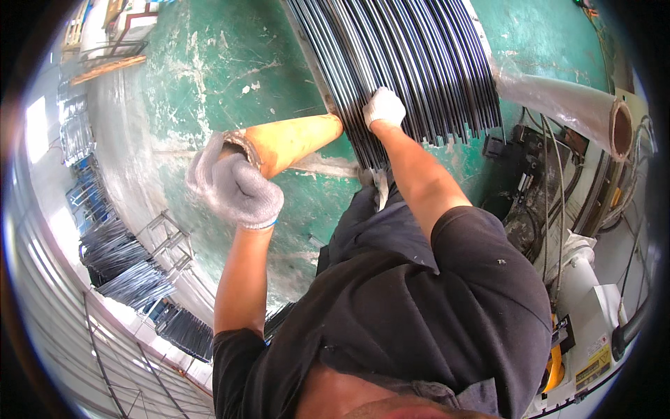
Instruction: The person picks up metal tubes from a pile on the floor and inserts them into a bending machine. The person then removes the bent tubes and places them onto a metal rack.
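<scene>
My left hand (235, 188), in a light knit glove, is by the near rim of a yellow cardboard tube (293, 141). Its fingers are bent and overlap the tube's mouth; whether they grip the rim cannot be told. In a white glove, my right hand (386, 107) is closed down on the dark, shiny metal rods (419, 52), its fingertips hidden. Those rods lie side by side in a wide layer, reaching from the top of the view towards my legs. Near my legs, a pale strip of material (381, 188) shows at the ends of the leftmost rods.
On the right, a plastic-wrapped cardboard tube (565, 107) stands beside the rods. Below it are dark machinery (523, 183) and hanging cables (561, 209). A metal frame (170, 241) and rod bundles (118, 251) are at left. The green floor (220, 78) is worn.
</scene>
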Demonstrator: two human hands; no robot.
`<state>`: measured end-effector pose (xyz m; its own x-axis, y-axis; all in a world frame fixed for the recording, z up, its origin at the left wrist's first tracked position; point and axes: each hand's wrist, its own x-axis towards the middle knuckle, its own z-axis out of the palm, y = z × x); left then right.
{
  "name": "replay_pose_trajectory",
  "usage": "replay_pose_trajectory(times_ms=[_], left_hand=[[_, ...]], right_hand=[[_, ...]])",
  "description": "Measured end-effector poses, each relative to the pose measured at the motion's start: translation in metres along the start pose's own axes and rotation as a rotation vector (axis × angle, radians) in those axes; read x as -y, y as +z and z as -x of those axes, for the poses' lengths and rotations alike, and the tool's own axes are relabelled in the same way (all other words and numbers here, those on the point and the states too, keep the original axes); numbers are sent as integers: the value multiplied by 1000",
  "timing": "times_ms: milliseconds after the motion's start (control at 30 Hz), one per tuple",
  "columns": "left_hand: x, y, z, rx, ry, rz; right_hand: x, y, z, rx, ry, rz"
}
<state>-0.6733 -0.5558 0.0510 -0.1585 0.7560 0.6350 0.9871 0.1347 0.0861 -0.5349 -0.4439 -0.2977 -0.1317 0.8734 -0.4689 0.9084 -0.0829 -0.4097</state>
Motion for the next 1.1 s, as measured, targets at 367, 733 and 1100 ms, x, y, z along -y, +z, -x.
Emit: replay_pose_trajectory(times_ms=[367,733,1100], left_hand=[[-2,-5,0,-53,64,46],[-44,-42,7,-8,116,260],[-44,136,156,1101,-930,1213]], right_hand=[[-33,-66,-13,407,47,-386],[-48,-128,41,319,111,-619],[-179,-187,411,248,312,-151]])
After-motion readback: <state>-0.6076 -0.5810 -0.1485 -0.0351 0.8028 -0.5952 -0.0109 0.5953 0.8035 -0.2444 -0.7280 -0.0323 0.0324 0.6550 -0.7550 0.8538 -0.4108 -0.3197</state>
